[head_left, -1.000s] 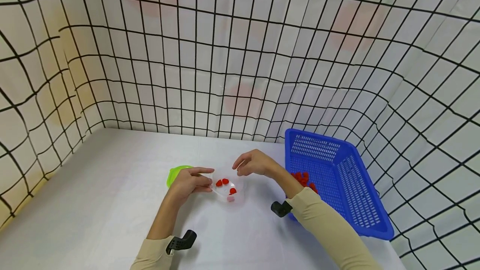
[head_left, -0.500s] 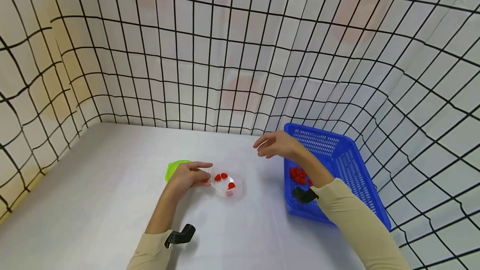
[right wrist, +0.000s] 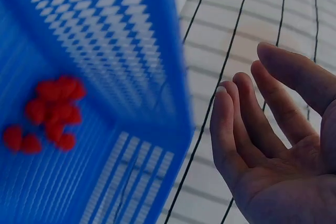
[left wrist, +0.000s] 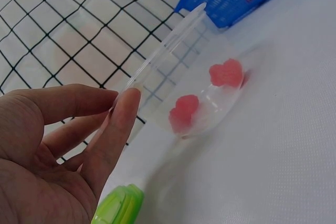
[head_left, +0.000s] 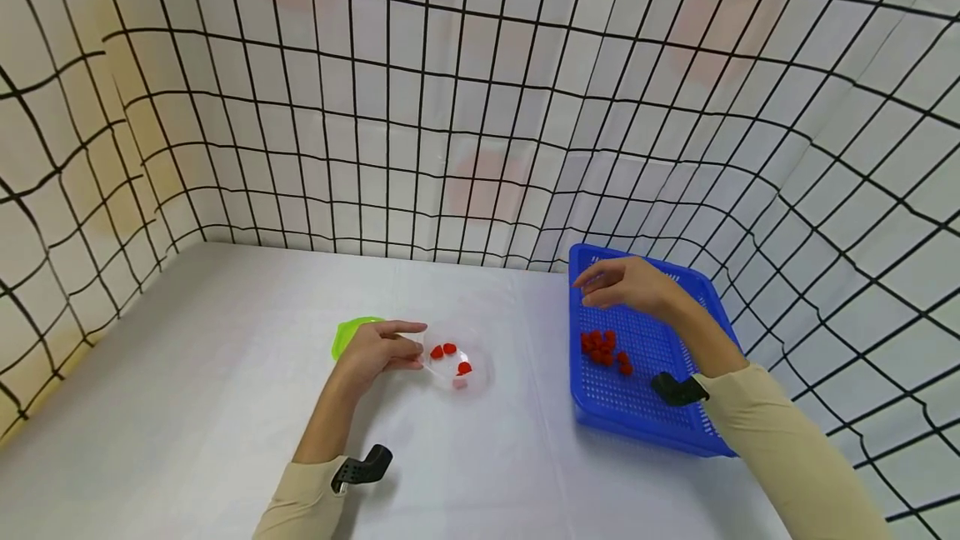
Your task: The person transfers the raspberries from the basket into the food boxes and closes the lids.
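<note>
My left hand [head_left: 378, 352] pinches the rim of a clear plastic tub [left wrist: 184, 72] between thumb and fingers. Several small red lumps [head_left: 464, 367] lie in the tub, and the left wrist view shows two of them pinkish through its wall. Over the left part of a blue slotted basket [head_left: 574, 357] hovers my right hand [head_left: 626, 283], its fingers loosely bent with nothing between them. Below it, a cluster of similar red lumps [head_left: 600, 348] rests on the basket floor.
A bright green, lid-like plastic piece [head_left: 347, 336] lies behind my left hand, partly covered by it. Black netting [head_left: 465, 107] over pale cloth encloses the back and sides of the white table [head_left: 187, 407].
My right hand has moved right, from beside the tub to above the basket. The left hand keeps its hold on the tub, and the view has tilted slightly.
</note>
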A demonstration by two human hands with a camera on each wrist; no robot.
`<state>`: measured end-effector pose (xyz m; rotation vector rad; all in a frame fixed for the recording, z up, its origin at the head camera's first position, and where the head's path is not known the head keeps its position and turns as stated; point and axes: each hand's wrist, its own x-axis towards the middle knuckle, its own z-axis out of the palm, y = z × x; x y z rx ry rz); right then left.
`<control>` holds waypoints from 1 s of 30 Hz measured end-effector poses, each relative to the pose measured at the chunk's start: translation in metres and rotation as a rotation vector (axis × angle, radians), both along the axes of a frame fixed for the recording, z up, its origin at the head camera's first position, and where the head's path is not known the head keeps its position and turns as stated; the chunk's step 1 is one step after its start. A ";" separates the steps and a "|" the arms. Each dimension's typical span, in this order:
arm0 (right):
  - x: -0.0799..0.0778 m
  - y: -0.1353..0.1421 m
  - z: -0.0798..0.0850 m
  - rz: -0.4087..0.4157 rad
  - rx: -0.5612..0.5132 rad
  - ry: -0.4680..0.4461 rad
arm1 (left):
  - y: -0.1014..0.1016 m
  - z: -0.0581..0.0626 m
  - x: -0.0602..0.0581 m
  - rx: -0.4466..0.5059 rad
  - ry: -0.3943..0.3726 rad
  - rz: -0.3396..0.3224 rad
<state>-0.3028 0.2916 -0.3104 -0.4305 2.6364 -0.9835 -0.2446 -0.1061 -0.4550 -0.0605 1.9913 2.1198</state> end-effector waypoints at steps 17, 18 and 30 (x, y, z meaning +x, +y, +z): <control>0.000 0.072 -0.024 -0.035 0.063 -0.026 | 0.000 -0.002 0.001 0.008 0.007 0.009; 0.000 0.076 -0.027 -0.037 0.065 -0.027 | 0.000 -0.002 0.001 0.010 0.005 0.012; -0.007 0.101 -0.057 -0.101 0.109 -0.092 | 0.002 -0.001 0.000 0.015 -0.002 0.010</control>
